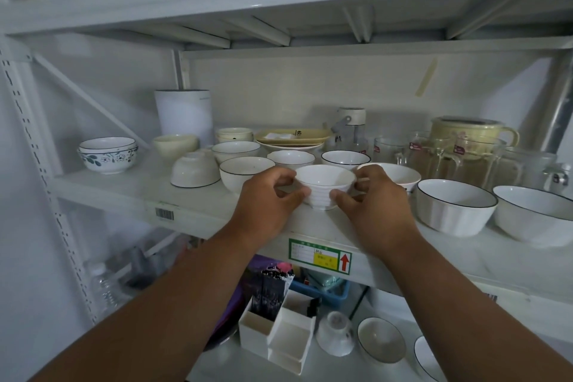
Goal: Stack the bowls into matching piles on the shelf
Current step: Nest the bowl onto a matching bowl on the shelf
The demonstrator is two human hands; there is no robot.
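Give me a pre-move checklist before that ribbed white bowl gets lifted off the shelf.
1. Both hands on the bowl: ok. The left hand and right hand pinch the ribbed white bowl from opposite sides.
2. Bowl empty: ok, nothing shows inside.
3. Bowl upright: ok, rim level.
4. Side clearance: not ok. The black-rimmed bowl on the left and the white bowl behind the right hand sit very close.
5. Matching pile ready: cannot tell. No other ribbed bowl is clearly visible.
6. Headroom: ok, open space up to the upper shelf.
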